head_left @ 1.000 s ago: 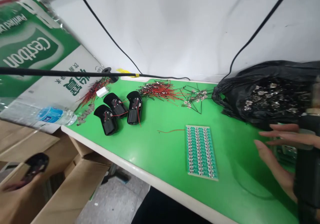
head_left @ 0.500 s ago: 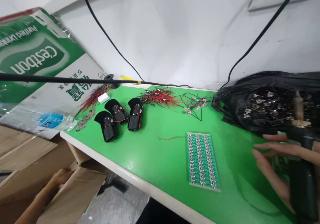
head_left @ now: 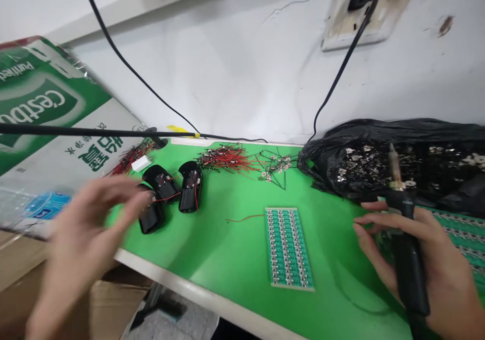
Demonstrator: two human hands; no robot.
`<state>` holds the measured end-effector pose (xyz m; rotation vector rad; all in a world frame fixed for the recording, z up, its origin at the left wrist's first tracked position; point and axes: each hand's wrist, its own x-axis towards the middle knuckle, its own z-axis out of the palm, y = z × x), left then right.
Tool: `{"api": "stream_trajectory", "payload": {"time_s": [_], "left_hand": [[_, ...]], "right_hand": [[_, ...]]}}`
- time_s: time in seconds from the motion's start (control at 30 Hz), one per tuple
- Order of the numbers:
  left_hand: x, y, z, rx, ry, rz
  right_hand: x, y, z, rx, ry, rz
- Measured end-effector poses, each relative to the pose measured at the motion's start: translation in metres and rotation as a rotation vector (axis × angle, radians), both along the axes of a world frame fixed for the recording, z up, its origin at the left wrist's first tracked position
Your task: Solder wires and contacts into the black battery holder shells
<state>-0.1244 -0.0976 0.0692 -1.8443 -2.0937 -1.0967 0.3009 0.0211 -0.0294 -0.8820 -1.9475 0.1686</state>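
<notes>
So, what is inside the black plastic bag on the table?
Small silvery metal pieces lie heaped in the open black plastic bag. What is under them cannot be seen, and the soldering iron in the right hand covers a small part of the heap.

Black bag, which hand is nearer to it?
Right. The right hand grips a soldering iron just below the black bag; the left hand is far off by the black holders.
</notes>
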Motion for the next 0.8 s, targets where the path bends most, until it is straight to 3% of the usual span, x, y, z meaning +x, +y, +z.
{"api": "stream_trajectory", "payload": {"time_s": [0.07, 0.1, 0.2, 0.3, 0.4, 0.47, 0.63, 0.8], "left_hand": [[0.024, 0.042, 0.007, -0.114, -0.15, -0.232], [0.036, 0.069, 0.008, -0.145, -0.167, -0.285], [0.063, 0.144, -0.001, -0.211, -0.184, -0.394], [0.071, 0.188, -0.014, -0.267, -0.193, -0.443], [0.059, 0.201, -0.019, -0.25, -0.231, -0.406], [0.043, 0.203, -0.012, -0.181, -0.274, -0.326], [-0.012, 0.194, 0.031, 0.072, -0.339, -0.091], [-0.05, 0.165, 0.066, 0.179, -0.313, 0.025]], "right_hand": [[-0.001, 0.0, 0.0, -0.008, 0.032, 0.016], [-0.001, -0.001, 0.0, -0.019, 0.041, 0.03], [-0.004, -0.004, 0.002, -0.036, 0.061, 0.063], [-0.004, -0.006, 0.002, -0.038, 0.075, 0.07], [-0.001, -0.007, 0.001, -0.048, 0.077, 0.059], [0.0, -0.006, 0.0, -0.055, 0.08, 0.055], [0.002, -0.004, -0.004, -0.015, 0.05, 0.073], [0.0, -0.008, -0.004, -0.013, 0.02, 0.064]]}}
